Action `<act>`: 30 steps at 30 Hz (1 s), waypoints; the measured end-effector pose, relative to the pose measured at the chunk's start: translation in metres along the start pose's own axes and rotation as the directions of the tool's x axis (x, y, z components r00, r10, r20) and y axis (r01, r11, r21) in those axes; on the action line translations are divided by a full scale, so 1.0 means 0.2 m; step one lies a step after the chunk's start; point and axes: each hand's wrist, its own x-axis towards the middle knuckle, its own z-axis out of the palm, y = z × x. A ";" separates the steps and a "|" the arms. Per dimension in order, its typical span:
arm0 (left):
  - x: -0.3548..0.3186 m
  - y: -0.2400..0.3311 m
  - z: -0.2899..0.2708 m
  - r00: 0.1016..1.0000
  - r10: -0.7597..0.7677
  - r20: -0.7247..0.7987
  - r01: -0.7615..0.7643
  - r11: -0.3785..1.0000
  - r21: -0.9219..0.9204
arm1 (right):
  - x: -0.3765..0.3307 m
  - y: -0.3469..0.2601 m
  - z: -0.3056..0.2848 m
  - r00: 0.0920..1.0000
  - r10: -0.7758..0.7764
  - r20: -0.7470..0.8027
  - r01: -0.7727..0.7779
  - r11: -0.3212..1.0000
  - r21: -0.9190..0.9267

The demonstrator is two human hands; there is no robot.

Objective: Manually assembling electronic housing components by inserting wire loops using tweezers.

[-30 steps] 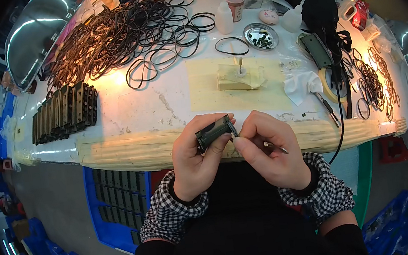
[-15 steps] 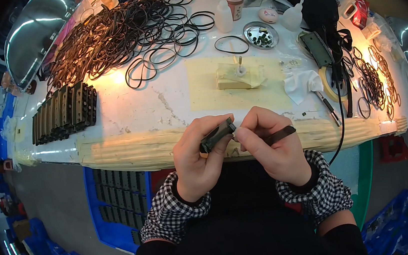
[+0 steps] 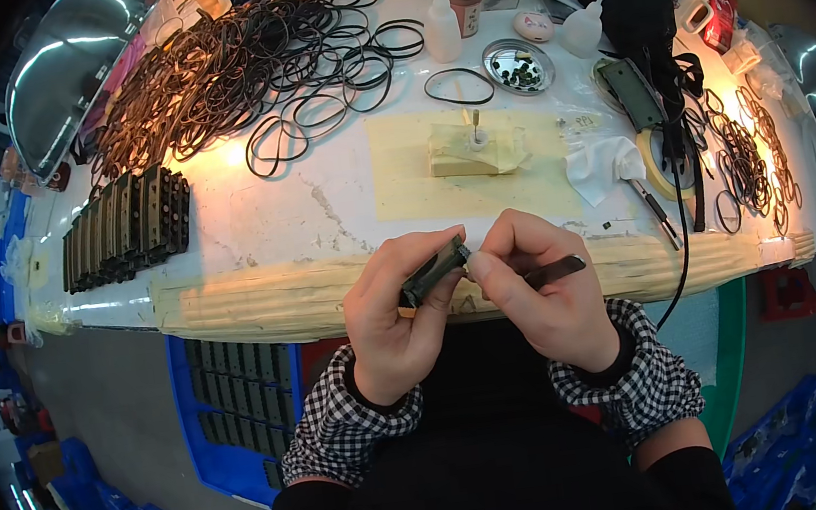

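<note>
In the head view, the left hand [image 3: 397, 319] clamps a small dark green rectangular plastic part [image 3: 433, 271] just above the near edge of the white worktable [image 3: 324, 224]. The right hand [image 3: 541, 292] pinches the part's upper end with its fingertips [image 3: 483, 265] and is closed around a flat dark metal tool [image 3: 556, 271]. A heap of black rubber rings [image 3: 235, 63] lies well apart at the far left.

At the table [image 3: 323, 214] edge, the left hand [image 3: 397, 317] grips a dark flat part [image 3: 433, 271]; the right hand [image 3: 543, 290] pinches its end, holding perhaps tweezers [image 3: 556, 270].
</note>
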 end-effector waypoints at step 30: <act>0.00 0.01 0.02 1.000 0.026 0.004 -0.026 0.997 0.071 | 0.00 -0.01 -0.02 0.991 0.128 0.044 -0.133 0.974 0.183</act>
